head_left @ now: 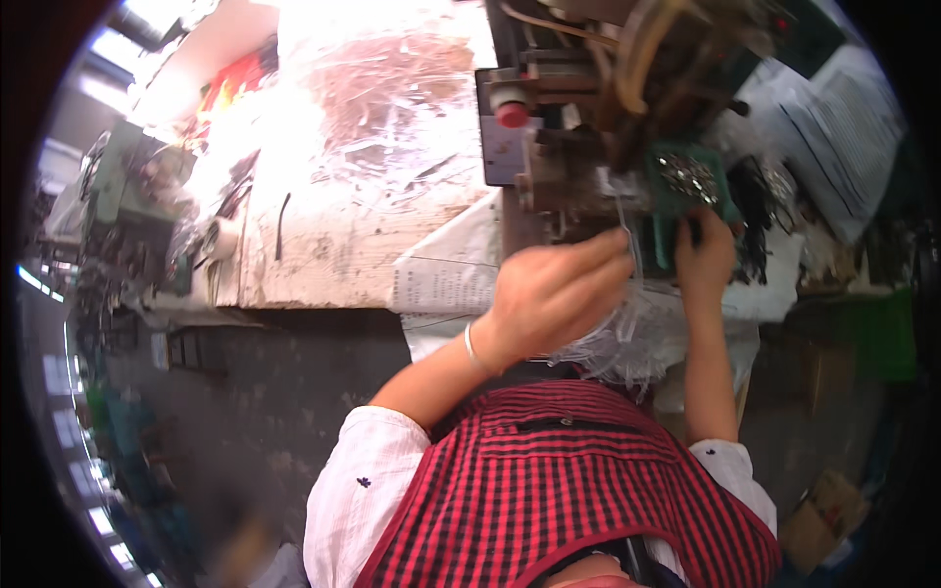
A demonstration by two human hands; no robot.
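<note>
My left hand (554,294), slightly blurred, reaches right with fingers closed at a clear plastic strip (627,318), which hangs below the machine's metal working head (549,171). My right hand (708,255) is at the lower part of a green tray (662,240) holding small shiny metal pieces (686,176). Its fingers are curled beside a dark spot; what they hold is unclear. More loose clear strips (622,358) hang at the bench edge, under my left hand.
A red button (511,114) is on the machine. A pale wooden bench (323,255) extends left, with scattered clear strips (382,118). Dark cords (755,216) and paper sheets (833,147) lie at the right. A green crate (887,333) and cardboard box (823,514) are beyond.
</note>
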